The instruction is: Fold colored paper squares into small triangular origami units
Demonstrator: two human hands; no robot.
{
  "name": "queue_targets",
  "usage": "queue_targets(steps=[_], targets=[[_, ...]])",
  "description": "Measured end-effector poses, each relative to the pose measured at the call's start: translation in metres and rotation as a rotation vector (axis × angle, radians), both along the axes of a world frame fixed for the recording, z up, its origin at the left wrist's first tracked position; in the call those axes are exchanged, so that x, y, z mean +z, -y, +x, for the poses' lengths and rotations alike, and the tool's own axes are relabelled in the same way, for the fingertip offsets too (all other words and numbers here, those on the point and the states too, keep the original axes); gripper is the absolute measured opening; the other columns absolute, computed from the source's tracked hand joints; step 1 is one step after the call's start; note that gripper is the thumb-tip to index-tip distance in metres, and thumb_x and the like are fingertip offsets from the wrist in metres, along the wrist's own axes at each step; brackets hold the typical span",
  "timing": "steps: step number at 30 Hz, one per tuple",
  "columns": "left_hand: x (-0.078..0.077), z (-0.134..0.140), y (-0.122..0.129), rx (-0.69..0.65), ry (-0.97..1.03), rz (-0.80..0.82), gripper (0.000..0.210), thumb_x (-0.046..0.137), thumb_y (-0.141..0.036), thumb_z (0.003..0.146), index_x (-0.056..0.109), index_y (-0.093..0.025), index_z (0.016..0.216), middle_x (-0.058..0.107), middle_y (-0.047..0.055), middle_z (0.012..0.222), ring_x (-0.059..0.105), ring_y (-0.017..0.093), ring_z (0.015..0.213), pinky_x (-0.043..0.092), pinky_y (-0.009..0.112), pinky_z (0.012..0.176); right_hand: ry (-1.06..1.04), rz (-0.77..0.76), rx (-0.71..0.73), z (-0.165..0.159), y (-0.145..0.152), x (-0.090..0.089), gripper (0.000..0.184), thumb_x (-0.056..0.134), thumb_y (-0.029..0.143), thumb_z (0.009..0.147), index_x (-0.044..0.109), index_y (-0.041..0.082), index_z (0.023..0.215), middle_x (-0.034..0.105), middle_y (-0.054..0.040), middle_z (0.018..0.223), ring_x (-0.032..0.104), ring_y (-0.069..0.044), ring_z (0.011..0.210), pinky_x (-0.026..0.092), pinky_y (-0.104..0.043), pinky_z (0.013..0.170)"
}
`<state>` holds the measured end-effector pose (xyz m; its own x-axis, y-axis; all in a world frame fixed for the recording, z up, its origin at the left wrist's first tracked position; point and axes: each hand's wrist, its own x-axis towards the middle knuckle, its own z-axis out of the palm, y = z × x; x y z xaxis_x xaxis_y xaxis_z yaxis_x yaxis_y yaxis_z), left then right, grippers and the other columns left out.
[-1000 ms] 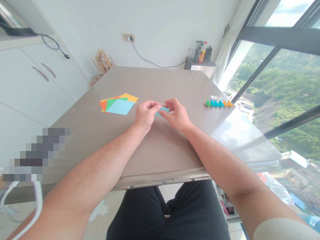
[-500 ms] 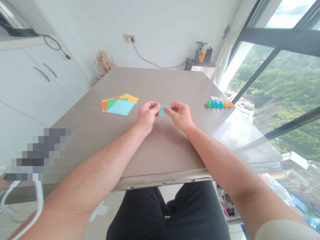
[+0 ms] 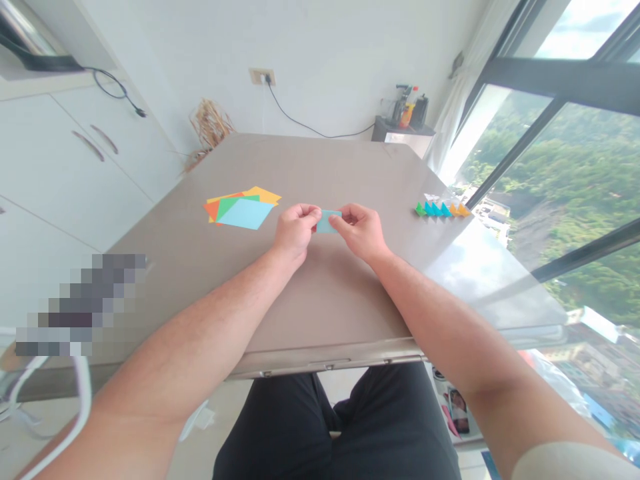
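Note:
A small light-blue piece of folded paper (image 3: 327,223) is held between my two hands, above the middle of the table. My left hand (image 3: 296,230) pinches its left end between thumb and fingers. On the opposite end, my right hand (image 3: 364,230) grips it, the thumb lying across the front. Left of my hands lie loose sheets of coloured paper (image 3: 246,214), light blue on top, with green, orange and yellow beneath. To the right stands a row of small folded paper figures (image 3: 440,209) in green, blue and orange.
The grey-brown table (image 3: 320,167) spans the view. A blurred-out dark object (image 3: 95,300) and a white cable (image 3: 83,387) are at its left edge. A small cabinet (image 3: 403,133) carrying bottles stands beyond the far right corner. Windows line the right side.
The view has shifted slightly, so the surroundings sit a little further right. Both hands keep their grip on the blue paper, with hardly any movement.

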<state>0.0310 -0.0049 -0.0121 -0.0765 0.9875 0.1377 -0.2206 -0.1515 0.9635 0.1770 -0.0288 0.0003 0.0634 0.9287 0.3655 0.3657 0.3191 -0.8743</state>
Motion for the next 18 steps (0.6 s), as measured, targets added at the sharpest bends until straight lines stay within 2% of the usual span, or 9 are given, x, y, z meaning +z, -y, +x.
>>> queue_targets(steps=[6,10,13,18], targets=[[0.0,-0.002,0.001,-0.081,-0.138,0.012,0.017,0.077,-0.029,0.068,0.064,-0.02,0.072,0.061,0.0,0.07,0.057,0.013,0.065,0.048,0.029,0.066,0.082,-0.033,0.005,0.013,-0.004,0.003,0.015,0.061,0.033,0.074,0.06,0.02,0.067,0.055,0.0032,0.061,0.045,-0.012,0.059,0.035,-0.027,0.056],[0.001,-0.012,0.0,-0.199,-0.371,0.0,0.014,0.079,-0.027,0.064,0.07,-0.021,0.072,0.064,0.001,0.065,0.055,0.013,0.057,0.044,0.027,0.056,0.227,-0.057,0.06,0.024,-0.005,0.005,0.012,0.061,0.03,0.072,0.065,0.019,0.067,0.054,0.0036,0.058,0.044,-0.012,0.057,0.033,-0.027,0.055],[0.002,-0.02,-0.001,-0.237,-0.562,0.049,0.012,0.079,-0.029,0.064,0.07,-0.021,0.064,0.064,0.002,0.061,0.052,0.013,0.054,0.039,0.026,0.051,0.317,-0.08,0.134,0.026,-0.005,0.005,0.011,0.06,0.027,0.071,0.067,0.019,0.067,0.056,0.0034,0.058,0.046,-0.012,0.058,0.035,-0.027,0.056],[0.005,-0.023,0.0,-0.285,-0.683,0.112,0.009,0.076,-0.031,0.065,0.074,-0.023,0.068,0.068,0.002,0.065,0.057,0.016,0.058,0.04,0.027,0.054,0.367,-0.065,0.197,0.026,-0.002,0.007,0.01,0.058,0.023,0.07,0.065,0.019,0.065,0.054,0.004,0.058,0.045,-0.011,0.059,0.035,-0.026,0.055]])
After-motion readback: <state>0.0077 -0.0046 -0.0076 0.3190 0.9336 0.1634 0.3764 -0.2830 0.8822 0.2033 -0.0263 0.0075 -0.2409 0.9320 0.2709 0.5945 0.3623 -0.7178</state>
